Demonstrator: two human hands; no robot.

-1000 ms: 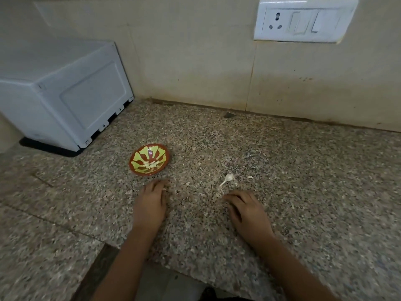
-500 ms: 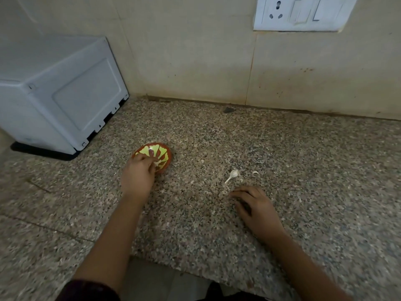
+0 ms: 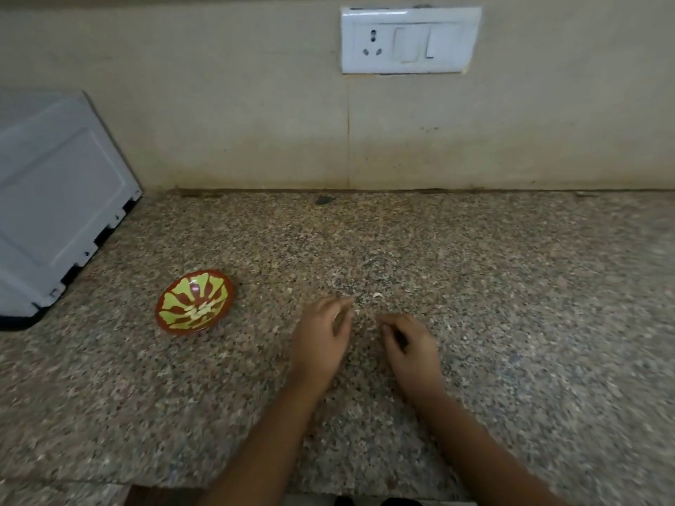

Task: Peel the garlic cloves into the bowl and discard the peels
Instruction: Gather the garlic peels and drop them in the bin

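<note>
Hands are seen low on a speckled stone counter point(image 3: 511, 323), close together but apart. The left hand point(image 3: 321, 341) is curled with its fingertips drawn together at its 1 o'clock; whether anything is pinched there cannot be told through the blur. The right hand point(image 3: 411, 345) is loosely curled, fingers bent inward, and what it holds, if anything, cannot be told. A small pale scrap of garlic peel point(image 3: 377, 295) is seen on the counter at 12 o'clock from the gap between the hands. A red and yellow bowl point(image 3: 195, 302), with pale pieces lying inside, is placed at 9 o'clock from the left hand, well apart. A white appliance point(image 3: 54, 199) is seen at 10 o'clock, and a wall socket point(image 3: 411, 40) at 12 o'clock.
</note>
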